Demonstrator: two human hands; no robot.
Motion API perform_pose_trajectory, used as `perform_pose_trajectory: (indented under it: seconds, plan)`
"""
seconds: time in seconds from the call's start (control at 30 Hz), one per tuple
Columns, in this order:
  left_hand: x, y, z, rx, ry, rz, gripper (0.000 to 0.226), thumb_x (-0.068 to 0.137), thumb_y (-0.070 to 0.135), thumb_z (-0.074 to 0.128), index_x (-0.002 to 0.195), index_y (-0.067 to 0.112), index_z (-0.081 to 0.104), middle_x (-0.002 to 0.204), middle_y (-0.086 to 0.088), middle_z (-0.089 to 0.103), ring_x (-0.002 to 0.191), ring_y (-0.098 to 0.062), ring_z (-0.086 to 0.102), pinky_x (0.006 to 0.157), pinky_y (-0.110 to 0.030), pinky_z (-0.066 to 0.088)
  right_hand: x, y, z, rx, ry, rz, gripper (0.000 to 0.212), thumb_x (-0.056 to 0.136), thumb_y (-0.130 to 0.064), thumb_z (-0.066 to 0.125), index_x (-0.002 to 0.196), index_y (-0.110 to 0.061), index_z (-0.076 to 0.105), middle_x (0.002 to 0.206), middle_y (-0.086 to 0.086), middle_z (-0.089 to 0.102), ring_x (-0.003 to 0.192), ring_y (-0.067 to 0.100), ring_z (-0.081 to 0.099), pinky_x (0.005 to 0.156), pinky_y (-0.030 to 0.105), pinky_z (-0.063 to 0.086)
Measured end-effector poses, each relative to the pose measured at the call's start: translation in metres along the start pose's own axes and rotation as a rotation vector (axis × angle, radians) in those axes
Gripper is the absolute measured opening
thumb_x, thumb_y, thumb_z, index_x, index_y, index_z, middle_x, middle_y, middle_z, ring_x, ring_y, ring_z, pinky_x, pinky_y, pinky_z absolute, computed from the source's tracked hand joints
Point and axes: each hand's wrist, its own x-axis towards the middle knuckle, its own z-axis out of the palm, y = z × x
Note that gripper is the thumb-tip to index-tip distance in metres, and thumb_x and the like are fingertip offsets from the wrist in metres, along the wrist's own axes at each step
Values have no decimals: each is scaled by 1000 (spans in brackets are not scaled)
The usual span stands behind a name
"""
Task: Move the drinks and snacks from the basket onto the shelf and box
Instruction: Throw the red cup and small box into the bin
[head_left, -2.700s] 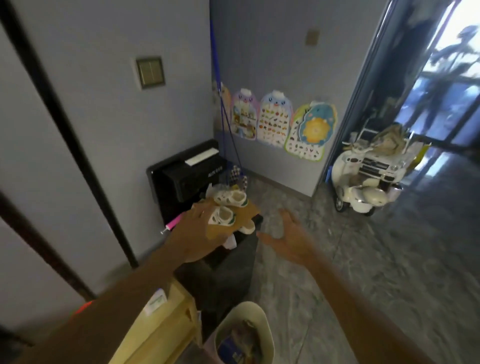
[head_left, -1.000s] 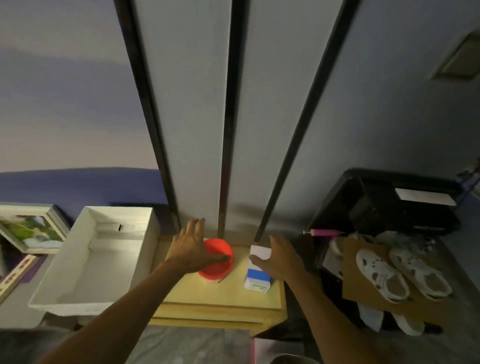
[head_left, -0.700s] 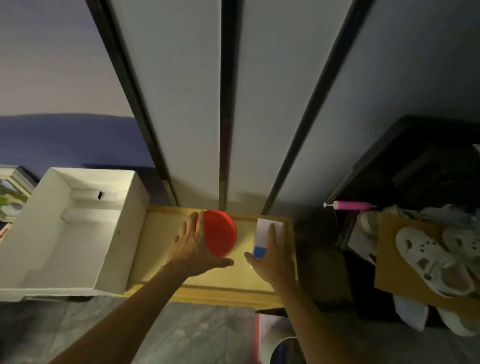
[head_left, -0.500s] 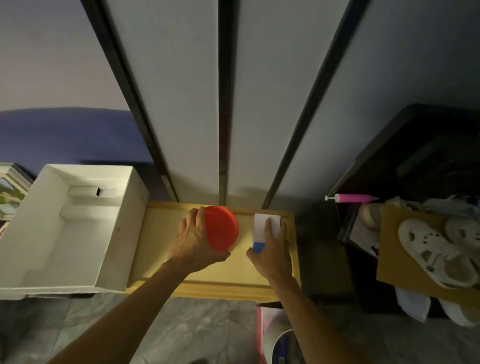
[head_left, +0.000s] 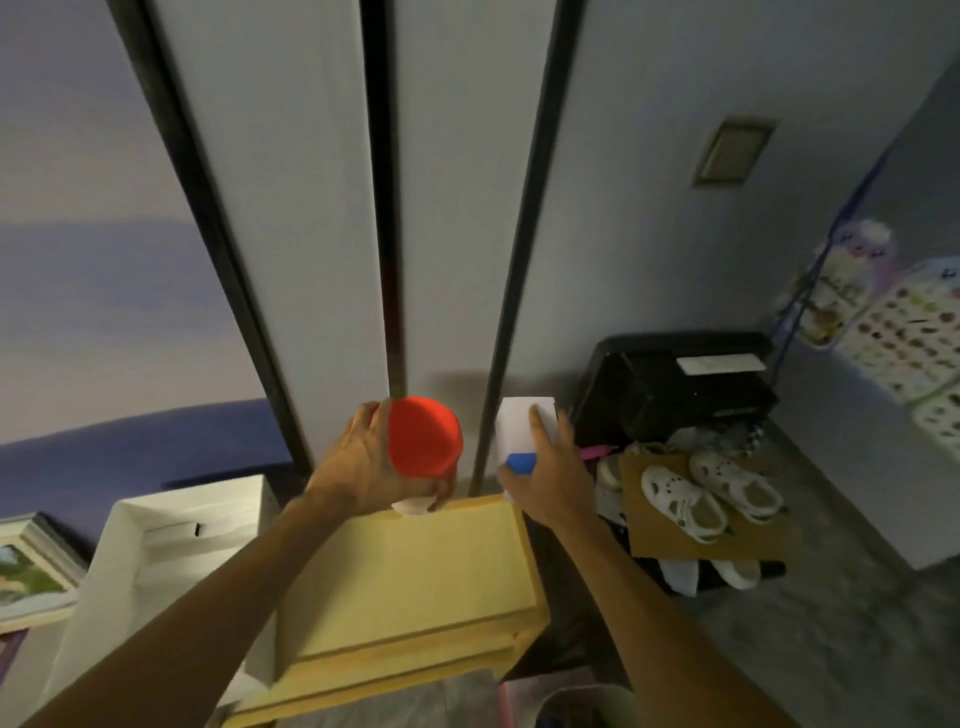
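My left hand (head_left: 363, 470) grips a container with a round red lid (head_left: 425, 436), held above the far edge of the yellow wooden shelf (head_left: 415, 577). My right hand (head_left: 550, 475) grips a white carton with a blue band (head_left: 522, 431), held just past the shelf's far right corner. An open white box (head_left: 171, 540) lies to the left of the shelf. The rim of the basket (head_left: 582, 706) shows at the bottom edge, its contents mostly hidden.
A wall with dark vertical strips (head_left: 384, 208) rises behind the shelf. To the right stand a black case (head_left: 670, 384) and white shoes on cardboard (head_left: 701, 499). A framed picture (head_left: 26, 571) lies at far left. Grey floor (head_left: 857, 623) spreads to the right.
Both hands have lifted the red-lidded container and the carton off the shelf top. The view has tilted up and to the right.
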Motion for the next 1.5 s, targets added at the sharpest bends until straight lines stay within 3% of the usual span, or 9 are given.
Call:
perform_pose_trajectory:
  seconds: [0.13,0.3,0.53,0.63,0.77,0.97,1.13,1.33,1.5]
  plan:
    - [-1,52,-41,19,-32,146,143,38,88,82,157,33,26,156,-1,36,136,-28,50,109,-50,51,-22,-2,-64,-84,138,28,100,95,-66,63,171,-32,9,177,7,4,151,30,39,106,30,43]
    - [-6,116,-40,26,-81,283,145,38,90,82,158,33,24,159,3,33,136,-28,50,108,-49,51,-66,29,-115,-86,174,168,102,94,-68,64,171,-33,7,177,7,1,156,35,31,113,44,47]
    - [-39,191,19,17,-209,391,144,40,90,82,158,36,20,159,7,35,136,-24,48,106,-44,49,-148,103,-166,17,244,333,107,90,-66,71,171,-31,11,176,8,6,156,36,31,116,55,47]
    - [-66,208,56,23,-276,438,143,40,86,85,158,36,21,156,9,38,134,-21,49,105,-44,51,-193,134,-166,83,248,401,107,90,-52,79,170,-29,13,175,8,9,154,38,31,116,60,44]
    - [-95,217,108,32,-334,534,137,42,89,84,155,37,25,150,11,42,125,-11,49,102,-41,53,-249,166,-147,110,224,527,108,88,-52,80,170,-31,13,176,1,2,149,40,38,112,59,47]
    - [-119,208,203,117,-495,592,137,41,97,76,153,37,24,149,13,39,127,-10,48,94,-30,45,-311,207,-77,97,163,710,108,89,-58,75,170,-33,9,177,-2,-8,153,38,36,108,53,51]
    - [-130,155,321,198,-626,548,154,38,98,75,162,32,10,163,9,25,141,-16,41,108,-40,47,-346,248,35,139,69,844,111,88,-64,74,170,-34,6,177,1,-11,158,38,27,115,57,47]
    - [-137,34,475,197,-604,472,148,44,95,73,162,31,10,168,-1,21,150,-27,36,118,-44,38,-368,306,201,214,20,900,111,87,-80,62,169,-36,2,177,3,-5,150,38,40,109,54,51]
    - [-121,-40,576,221,-502,478,153,39,106,62,161,31,9,161,1,32,141,-26,47,105,-39,48,-369,352,313,226,64,893,109,85,-84,61,163,-41,-2,175,5,8,144,34,47,103,51,56]
